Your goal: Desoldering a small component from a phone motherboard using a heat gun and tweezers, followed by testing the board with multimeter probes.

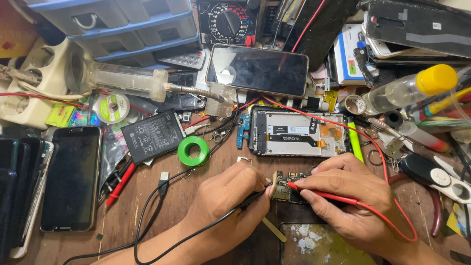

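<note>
A small board (287,189) is pinned between both hands near the desk's (147,211) front edge. A black probe (250,196) is gripped in the closed left hand (223,201), a red probe (324,195) in the closed right hand (343,196); both tips are pressed onto the board.

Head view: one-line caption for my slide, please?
Left hand and right hand press black and red probes onto a small circuit board.

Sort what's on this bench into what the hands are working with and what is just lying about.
In use:
left hand with black probe
right hand with red probe
small circuit board under both tips
multimeter

Lying about:
opened phone
black battery
green tape roll
syringe
yellow-capped bottle
dark phone
</note>
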